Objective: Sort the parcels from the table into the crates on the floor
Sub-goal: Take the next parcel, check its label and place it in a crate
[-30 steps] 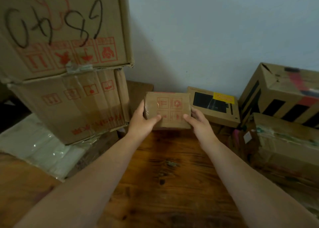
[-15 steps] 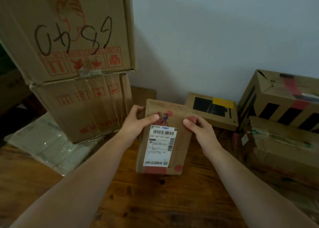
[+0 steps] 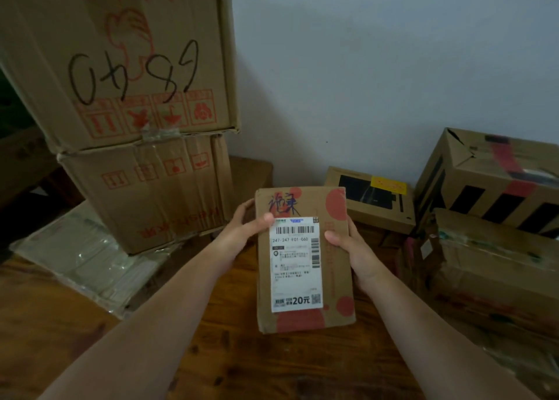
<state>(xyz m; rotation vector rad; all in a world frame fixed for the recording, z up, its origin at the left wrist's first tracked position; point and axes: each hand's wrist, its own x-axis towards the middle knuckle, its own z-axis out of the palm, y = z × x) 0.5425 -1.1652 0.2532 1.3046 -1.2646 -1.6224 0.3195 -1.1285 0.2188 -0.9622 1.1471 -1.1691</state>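
- While I hold it up label-side to me, the parcel [image 3: 332, 278] hangs above the table [image 3: 272, 366], with nothing under its near bottom edge.
- Left hand [image 3: 242, 233]: thumb on the top corner of the label [image 3: 295, 263], fingers curled behind the parcel's left edge.
- Right hand [image 3: 352, 249]: thumb on the front, fingers wrapped round the parcel's right edge. Both grip the upper half only.
- Risk: the lower half is unsupported. A thumb sliding on the glossy label could let it pivot and drop.
- Left of the parcel: plastic mailers [image 3: 87, 263] under a two-carton stack [image 3: 136, 127]. Swinging that way could clip the stack, and the top carton looks skewed.
- Right of the parcel: taped box [image 3: 496, 266], striped box [image 3: 490, 181]. It's tight, so my elbow could snag.
- Behind the parcel: flat windowed box [image 3: 372, 200].
- Crates are out of view. If I misread the label, it goes in the wrong crate.
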